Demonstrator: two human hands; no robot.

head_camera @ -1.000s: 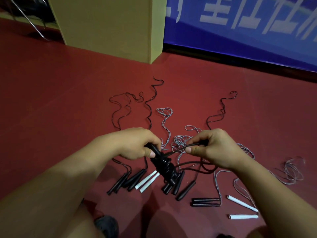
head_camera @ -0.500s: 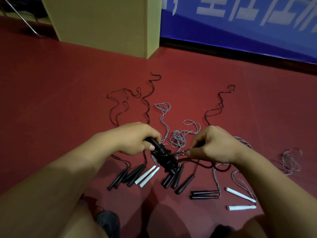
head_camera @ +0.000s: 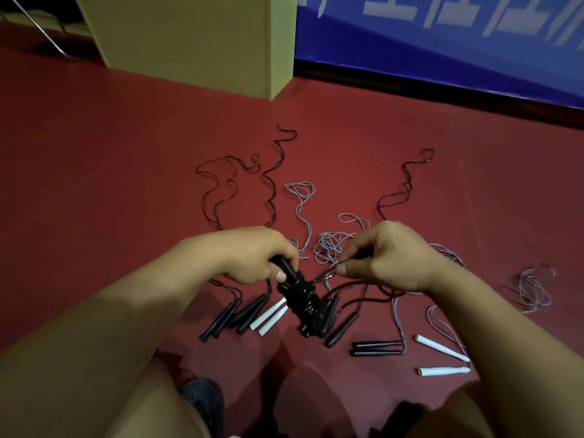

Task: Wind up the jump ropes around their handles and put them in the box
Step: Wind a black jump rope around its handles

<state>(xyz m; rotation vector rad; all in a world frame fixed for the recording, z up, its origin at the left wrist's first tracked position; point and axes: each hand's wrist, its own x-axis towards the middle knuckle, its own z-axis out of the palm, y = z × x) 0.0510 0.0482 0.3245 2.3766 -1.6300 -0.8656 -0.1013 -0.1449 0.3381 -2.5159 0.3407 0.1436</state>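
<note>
The left hand (head_camera: 252, 254) grips black jump-rope handles (head_camera: 301, 298) half wound with cord above the red floor (head_camera: 94, 159); the right hand (head_camera: 388, 257) pinches the loose cord (head_camera: 350, 300). The far blue banner's (head_camera: 442, 42) white characters are blurred and unreadable.

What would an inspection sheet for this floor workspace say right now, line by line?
Surface: red floor, ropes spread over it.
Job's things: black jump rope partly wound on its handles; loose black and white-handled ropes beyond.
Clutter: nothing seen.
Grippers: left hand grips the handles; right hand pinches the cord.
Cables: grey cord coiled at right.
Surroundings: cardboard box, blue banner.
</note>
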